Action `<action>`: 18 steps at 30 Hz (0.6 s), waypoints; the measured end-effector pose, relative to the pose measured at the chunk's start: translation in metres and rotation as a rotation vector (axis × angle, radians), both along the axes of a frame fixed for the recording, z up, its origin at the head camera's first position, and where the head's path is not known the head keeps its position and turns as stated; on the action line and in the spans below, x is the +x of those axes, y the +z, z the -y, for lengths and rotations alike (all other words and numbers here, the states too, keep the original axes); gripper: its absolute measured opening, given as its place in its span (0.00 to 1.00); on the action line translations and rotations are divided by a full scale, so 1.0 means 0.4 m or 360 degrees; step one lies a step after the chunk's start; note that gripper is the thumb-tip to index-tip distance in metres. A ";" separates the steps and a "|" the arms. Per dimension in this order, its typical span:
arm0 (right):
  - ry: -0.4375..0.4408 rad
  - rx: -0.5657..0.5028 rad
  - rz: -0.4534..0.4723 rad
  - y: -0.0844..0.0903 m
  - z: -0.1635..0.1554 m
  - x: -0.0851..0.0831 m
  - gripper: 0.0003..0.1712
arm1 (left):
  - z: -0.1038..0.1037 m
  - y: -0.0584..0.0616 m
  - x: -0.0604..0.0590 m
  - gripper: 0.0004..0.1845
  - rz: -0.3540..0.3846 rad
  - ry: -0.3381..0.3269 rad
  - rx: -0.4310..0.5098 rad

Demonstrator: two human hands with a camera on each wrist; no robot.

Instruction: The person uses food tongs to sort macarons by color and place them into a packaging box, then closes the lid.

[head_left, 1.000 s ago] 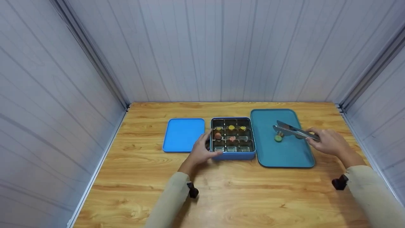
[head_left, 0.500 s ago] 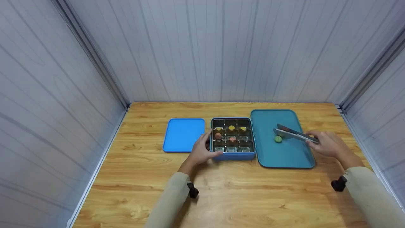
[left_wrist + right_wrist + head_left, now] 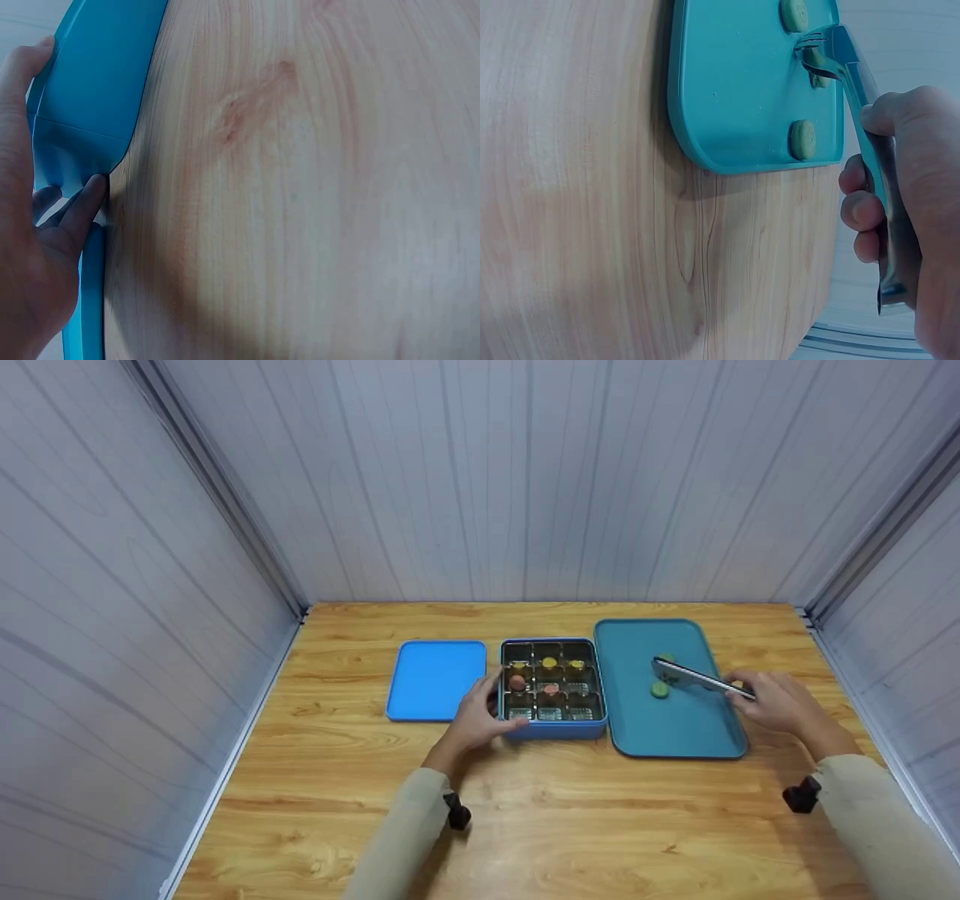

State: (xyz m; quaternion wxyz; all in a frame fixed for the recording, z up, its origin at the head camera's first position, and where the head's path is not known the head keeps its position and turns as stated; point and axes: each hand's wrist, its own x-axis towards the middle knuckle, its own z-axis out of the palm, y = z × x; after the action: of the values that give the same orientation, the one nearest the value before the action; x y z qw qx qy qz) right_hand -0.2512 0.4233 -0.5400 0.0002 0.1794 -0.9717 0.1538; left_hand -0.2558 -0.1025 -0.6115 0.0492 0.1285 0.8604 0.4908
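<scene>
Gripping silver metal tongs [image 3: 703, 679] in right hand [image 3: 780, 703], tips at a round green macaron [image 3: 820, 79] inside the edges of rectangular teal tray [image 3: 675, 731]; touching near-left corner of square blue box [image 3: 566, 730] with left hand [image 3: 475, 721] wide.

Pale grey panelled walls enclose the space: a back wall [image 3: 480, 480], a left wall [image 3: 97, 645] and a right wall [image 3: 922, 622], all streaked with darker grain lines. Grey strips [image 3: 223, 487] trim both corners. Soft light leaves a pale sheen on the wood-grain tabletop [image 3: 570, 825].
</scene>
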 end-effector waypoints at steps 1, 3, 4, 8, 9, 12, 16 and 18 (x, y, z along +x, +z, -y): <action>0.0002 0.0000 0.0001 0.000 0.000 0.000 0.14 | 0.000 0.001 0.001 0.62 0.0002 0.0003 0.0002; 0.0004 0.0004 0.0003 0.001 0.001 0.001 0.15 | 0.000 0.001 0.001 0.63 0.0008 0.0008 0.0004; 0.0003 0.0004 0.0007 0.002 0.001 0.001 0.15 | 0.001 0.001 0.002 0.63 0.0007 0.0009 -0.0002; -0.0016 -0.0012 0.0012 0.011 0.002 0.004 0.15 | 0.002 -0.001 0.000 0.64 0.0003 0.0007 -0.0030; -0.0018 -0.0018 0.0006 0.014 0.002 0.004 0.15 | 0.002 -0.002 -0.002 0.64 0.0002 0.0007 -0.0044; -0.0014 -0.0028 -0.0026 0.023 0.003 0.004 0.14 | 0.002 -0.009 -0.005 0.63 0.0005 0.0012 -0.0063; 0.0000 -0.0025 -0.0030 0.031 0.006 0.002 0.14 | 0.000 -0.006 -0.004 0.63 0.0018 0.0020 -0.0072; 0.0003 -0.0024 -0.0020 0.035 0.006 0.002 0.14 | -0.001 -0.001 -0.002 0.62 0.0019 0.0014 -0.0064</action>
State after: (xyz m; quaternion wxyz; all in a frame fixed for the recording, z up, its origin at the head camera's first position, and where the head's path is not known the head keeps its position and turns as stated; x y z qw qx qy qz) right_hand -0.2505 0.4207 -0.5261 0.0076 0.1813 -0.9703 0.1599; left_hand -0.2565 -0.1021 -0.6118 0.0548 0.1206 0.8703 0.4743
